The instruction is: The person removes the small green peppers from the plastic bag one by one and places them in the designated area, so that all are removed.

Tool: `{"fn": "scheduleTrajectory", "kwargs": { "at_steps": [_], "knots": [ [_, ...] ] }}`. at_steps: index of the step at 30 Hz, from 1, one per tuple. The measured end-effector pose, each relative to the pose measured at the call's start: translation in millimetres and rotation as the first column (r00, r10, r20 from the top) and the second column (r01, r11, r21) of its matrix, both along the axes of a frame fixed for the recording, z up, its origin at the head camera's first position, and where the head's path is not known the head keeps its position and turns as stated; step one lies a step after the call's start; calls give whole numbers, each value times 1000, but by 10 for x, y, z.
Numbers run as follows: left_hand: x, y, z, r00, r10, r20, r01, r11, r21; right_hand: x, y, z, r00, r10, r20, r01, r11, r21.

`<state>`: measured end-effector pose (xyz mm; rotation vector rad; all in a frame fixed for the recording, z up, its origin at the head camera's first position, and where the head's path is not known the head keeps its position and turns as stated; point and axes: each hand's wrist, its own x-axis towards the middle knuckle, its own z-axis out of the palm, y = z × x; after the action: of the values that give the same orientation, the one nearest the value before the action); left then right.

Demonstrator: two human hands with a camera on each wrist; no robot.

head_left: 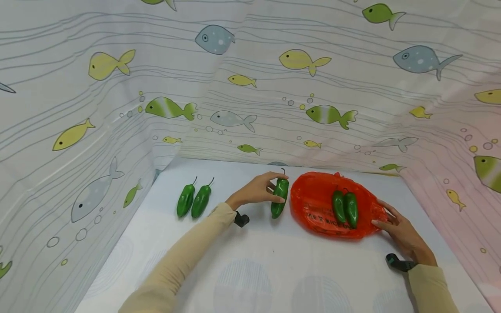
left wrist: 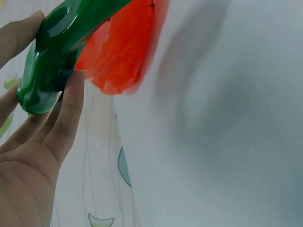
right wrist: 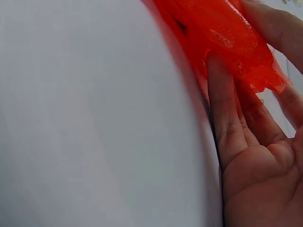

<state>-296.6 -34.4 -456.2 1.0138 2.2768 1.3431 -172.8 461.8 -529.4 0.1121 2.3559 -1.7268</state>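
Note:
A shiny green chili pepper (head_left: 279, 198) is pinched between the thumb and fingers of my left hand (head_left: 254, 191), its stem pointing up and away. It is held just left of a red plastic bag (head_left: 307, 189) spread on the table. In the left wrist view the pepper (left wrist: 59, 40) lies across my fingertips, above the table. My right hand (head_left: 405, 237) holds the bag's right end, thumb on top and fingers underneath, as the right wrist view shows with the crumpled bag edge (right wrist: 232, 38). Two more green peppers, one left (head_left: 338, 206) and one right (head_left: 351, 211), lie side by side on the bag.
Another pair of green peppers, one outer (head_left: 185, 201) and one inner (head_left: 201, 201), lies on the white table (head_left: 250, 248) at the left. A fish-patterned sheet (head_left: 250, 100) rises behind the table and along both sides.

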Motion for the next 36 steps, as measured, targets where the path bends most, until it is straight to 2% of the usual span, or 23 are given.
{"fn": "scheduleTrajectory", "kwargs": {
  "at_steps": [9,15,19,26,36],
  "knots": [
    [-3,-241,3,999,34,-5,-34,999,-33,3,-6,-23,1000,-7,26,7,1000,-2],
    [-35,-440,-50,997,67,-38,-69,996,-57,-7,14,13,999,-1,35,0,999,32],
    [-27,-600,-84,994,101,-32,-103,992,-69,-1,10,5,1000,-10,29,10,1000,18],
    [7,-895,-137,988,153,9,-152,985,-77,3,4,-11,1000,-13,27,13,1000,13],
    [81,-1195,-183,980,199,-23,-200,974,-108,-9,39,-25,1000,5,12,-5,1000,11]
  ]
}}
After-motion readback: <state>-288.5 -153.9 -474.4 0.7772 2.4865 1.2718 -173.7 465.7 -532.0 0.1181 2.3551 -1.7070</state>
